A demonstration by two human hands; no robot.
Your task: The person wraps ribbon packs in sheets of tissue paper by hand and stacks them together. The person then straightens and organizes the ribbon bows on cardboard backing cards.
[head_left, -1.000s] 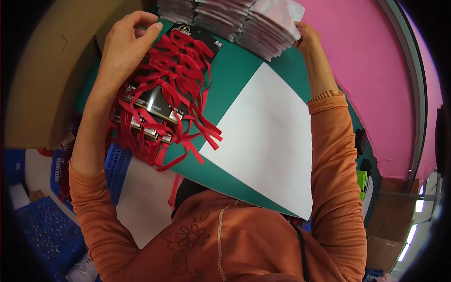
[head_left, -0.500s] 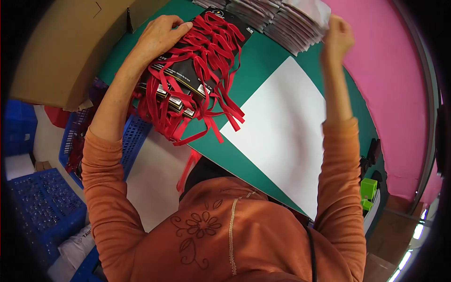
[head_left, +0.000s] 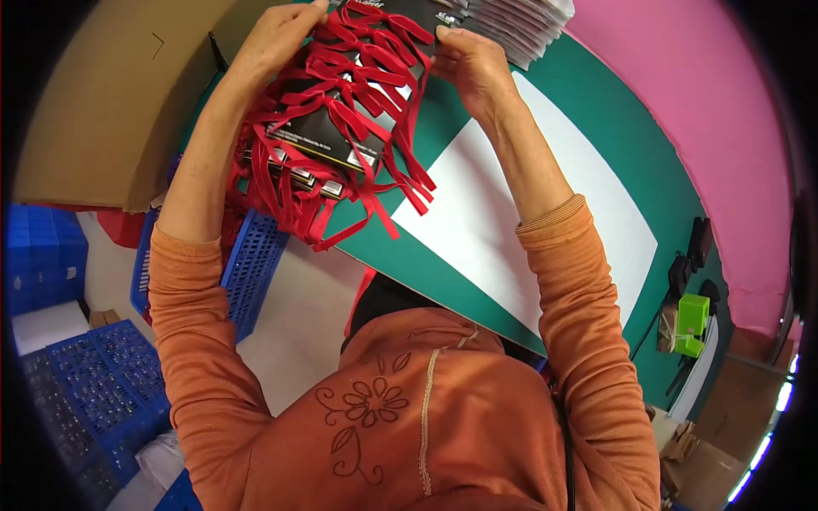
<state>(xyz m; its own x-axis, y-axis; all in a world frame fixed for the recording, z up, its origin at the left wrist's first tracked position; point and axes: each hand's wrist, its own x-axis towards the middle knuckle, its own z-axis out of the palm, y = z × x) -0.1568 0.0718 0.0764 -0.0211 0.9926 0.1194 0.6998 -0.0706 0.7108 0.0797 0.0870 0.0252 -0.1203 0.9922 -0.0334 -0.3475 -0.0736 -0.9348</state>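
Sleeves (head_left: 588,315) of orange cloth run up both sides, with the shirt (head_left: 375,409), which bears a stitched flower, between them. Past it is the near edge of a green table (head_left: 618,106). Blue baskets (head_left: 256,264) (head_left: 94,383) are at the left, below table height.

Cards with red bows (head_left: 345,102) lie in an overlapping pile on the left part of the table, the ribbon ends trailing over its near edge. A large white sheet (head_left: 596,204) lies flat just to their right, partly under the right forearm. Further right on the table are a bright green holder (head_left: 692,315) and some black tools (head_left: 682,271).

The left hand (head_left: 277,38) is at the pile's far left corner, fingers bent; its fingertips meet the top of the view, so I cannot tell whether they pinch. The right hand (head_left: 479,68) has its curled fingers at the top card's right edge; whether they press together on it, I cannot tell.

Beyond the right hand stand stacked pale packets (head_left: 524,25). A cardboard box (head_left: 102,94) fills the upper left, and pink cloth (head_left: 682,111) borders the table's right side.
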